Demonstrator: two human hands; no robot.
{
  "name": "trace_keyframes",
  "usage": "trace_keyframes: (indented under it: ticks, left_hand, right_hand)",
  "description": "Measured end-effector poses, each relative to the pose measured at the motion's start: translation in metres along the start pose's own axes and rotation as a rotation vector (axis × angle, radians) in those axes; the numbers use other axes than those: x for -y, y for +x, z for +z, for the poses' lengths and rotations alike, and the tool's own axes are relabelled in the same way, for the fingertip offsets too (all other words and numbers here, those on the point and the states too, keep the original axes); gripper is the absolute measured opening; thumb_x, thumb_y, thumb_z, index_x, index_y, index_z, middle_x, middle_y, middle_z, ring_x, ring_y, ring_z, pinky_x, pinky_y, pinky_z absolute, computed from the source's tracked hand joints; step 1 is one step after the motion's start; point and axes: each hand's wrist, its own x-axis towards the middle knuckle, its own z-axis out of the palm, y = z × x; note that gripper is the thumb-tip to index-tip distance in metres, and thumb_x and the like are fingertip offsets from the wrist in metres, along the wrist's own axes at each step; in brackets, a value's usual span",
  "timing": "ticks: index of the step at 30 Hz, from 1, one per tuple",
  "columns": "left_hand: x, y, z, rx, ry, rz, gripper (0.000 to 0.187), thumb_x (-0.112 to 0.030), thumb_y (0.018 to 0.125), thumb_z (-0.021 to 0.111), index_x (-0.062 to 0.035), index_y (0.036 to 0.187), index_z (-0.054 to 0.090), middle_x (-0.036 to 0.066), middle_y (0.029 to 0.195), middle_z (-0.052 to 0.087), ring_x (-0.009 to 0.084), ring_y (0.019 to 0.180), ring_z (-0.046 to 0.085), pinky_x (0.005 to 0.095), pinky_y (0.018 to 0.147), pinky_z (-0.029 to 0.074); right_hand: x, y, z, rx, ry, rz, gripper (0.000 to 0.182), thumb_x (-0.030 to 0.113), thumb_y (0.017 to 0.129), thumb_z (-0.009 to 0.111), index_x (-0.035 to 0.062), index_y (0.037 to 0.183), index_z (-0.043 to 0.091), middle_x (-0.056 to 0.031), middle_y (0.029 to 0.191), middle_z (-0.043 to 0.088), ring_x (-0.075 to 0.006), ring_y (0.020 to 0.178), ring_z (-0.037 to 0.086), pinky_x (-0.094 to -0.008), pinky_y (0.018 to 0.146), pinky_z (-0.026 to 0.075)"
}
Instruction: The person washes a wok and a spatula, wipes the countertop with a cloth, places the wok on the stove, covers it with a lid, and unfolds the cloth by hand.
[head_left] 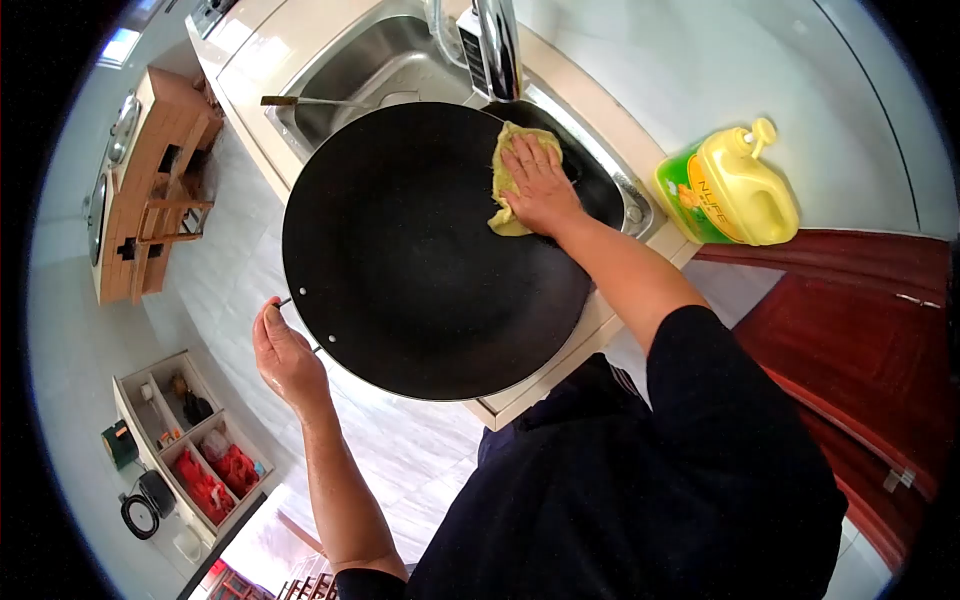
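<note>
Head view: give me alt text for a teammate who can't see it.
A person's right hand presses a yellow cloth against a large black wok, near its edge, while the left hand grips the handle. The wok partly covers a steel sink; a yellow pump bottle is at right.

From my distant seat I see a large, round, black metal wok (430, 280), its matte hollow facing me, two silver rivets (332, 338) near its left rim, lying partly over the stainless-steel sink (365, 62) and jutting past the counter's edge. I also see a rumpled yellow fabric cloth (509, 223) pressed flat against the wok's upper-right side.
</note>
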Motion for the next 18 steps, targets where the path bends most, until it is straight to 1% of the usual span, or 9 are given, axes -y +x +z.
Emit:
trace_keyframes:
  ticks: [3, 5, 8, 9, 11, 13, 15, 17, 18]
  left_hand:
    - [-0.001, -0.001, 0.001, -0.013, -0.005, -0.013, 0.031, -0.026, 0.106, 0.05, 0.0002, 0.112, 0.066, -0.007, 0.061, 0.042, 0.0009, 0.051, 0.032, 0.0206, 0.045, 0.023]
    - [-0.002, 0.0, 0.002, -0.02, 0.001, -0.02, 0.031, -0.026, 0.106, 0.05, 0.0004, 0.112, 0.066, -0.007, 0.061, 0.042, 0.0013, 0.05, 0.032, 0.0207, 0.045, 0.024]
    - [-0.007, -0.002, 0.003, -0.029, 0.045, -0.022, 0.032, -0.026, 0.106, 0.05, 0.0007, 0.112, 0.066, -0.006, 0.061, 0.043, 0.0021, 0.05, 0.033, 0.0216, 0.045, 0.025]
    - [-0.008, -0.003, 0.003, -0.035, 0.046, -0.033, 0.031, -0.026, 0.105, 0.05, 0.0005, 0.111, 0.066, -0.006, 0.062, 0.044, 0.0024, 0.051, 0.033, 0.0216, 0.045, 0.025]
    - [-0.004, -0.002, 0.002, -0.026, 0.081, 0.016, 0.032, -0.027, 0.105, 0.051, 0.0001, 0.111, 0.066, -0.006, 0.062, 0.044, 0.0025, 0.051, 0.034, 0.0213, 0.045, 0.026]
    - [-0.007, -0.003, 0.002, -0.008, 0.025, -0.034, 0.031, -0.027, 0.105, 0.051, -0.0005, 0.112, 0.066, -0.007, 0.062, 0.043, 0.0016, 0.05, 0.033, 0.0209, 0.045, 0.026]
    - [-0.009, -0.003, 0.002, -0.003, 0.028, -0.049, 0.031, -0.027, 0.105, 0.05, -0.0006, 0.112, 0.066, -0.007, 0.062, 0.042, 0.001, 0.05, 0.032, 0.0206, 0.045, 0.025]
    - [-0.011, -0.003, 0.002, -0.008, 0.037, -0.049, 0.031, -0.027, 0.106, 0.05, -0.0009, 0.112, 0.065, -0.007, 0.061, 0.041, 0.001, 0.05, 0.032, 0.0205, 0.045, 0.024]
    - [-0.01, -0.003, 0.002, -0.008, 0.027, -0.052, 0.031, -0.027, 0.106, 0.05, -0.001, 0.112, 0.065, -0.007, 0.061, 0.041, 0.0011, 0.05, 0.032, 0.0206, 0.045, 0.025]
  right_hand:
    - [-0.012, -0.029, 0.0, -0.017, 0.045, -0.019, 0.071, 0.039, 0.096, 0.053, 0.0047, 0.153, 0.03, -0.0168, 0.162, 0.02, -0.0337, 0.151, 0.013, -0.049, 0.122, 0.011]
    - [-0.017, -0.051, -0.019, 0.125, 0.057, -0.108, 0.07, 0.038, 0.097, 0.052, 0.0024, 0.152, 0.029, -0.0196, 0.161, 0.018, -0.0362, 0.151, 0.013, -0.0502, 0.122, 0.012]
    - [-0.028, -0.08, -0.042, 0.271, 0.087, -0.352, 0.07, 0.036, 0.099, 0.052, -0.0015, 0.152, 0.028, -0.0247, 0.16, 0.017, -0.039, 0.15, 0.015, -0.0504, 0.122, 0.012]
    - [-0.023, -0.086, -0.05, 0.385, 0.123, -0.402, 0.069, 0.037, 0.1, 0.049, -0.0002, 0.153, 0.025, -0.0242, 0.161, 0.013, -0.0386, 0.15, 0.011, -0.0503, 0.122, 0.011]
    - [-0.006, -0.097, -0.06, 0.608, 0.197, -0.506, 0.069, 0.038, 0.102, 0.044, 0.0023, 0.155, 0.018, -0.0232, 0.163, 0.007, -0.0379, 0.152, 0.004, -0.0501, 0.123, 0.007]
    - [0.032, -0.11, -0.057, 0.671, 0.381, -0.597, 0.067, 0.039, 0.104, 0.041, -0.0022, 0.154, 0.021, -0.0242, 0.162, 0.011, -0.0371, 0.152, 0.006, -0.0497, 0.122, 0.009]
    - [0.088, -0.104, -0.071, 0.758, 0.598, -0.66, 0.069, 0.04, 0.104, 0.039, -0.0008, 0.155, 0.018, -0.0233, 0.163, 0.007, -0.0355, 0.152, 0.002, -0.0487, 0.122, 0.006]
    - [0.151, -0.098, -0.052, 0.523, 0.895, -0.731, 0.068, 0.039, 0.104, 0.04, 0.0012, 0.156, 0.018, -0.0233, 0.163, 0.007, -0.0357, 0.152, 0.003, -0.0498, 0.122, 0.008]
    - [0.178, -0.077, -0.059, 0.375, 1.007, -0.698, 0.069, 0.038, 0.103, 0.042, 0.0022, 0.156, 0.017, -0.0235, 0.163, 0.008, -0.0357, 0.152, 0.004, -0.0493, 0.122, 0.008]
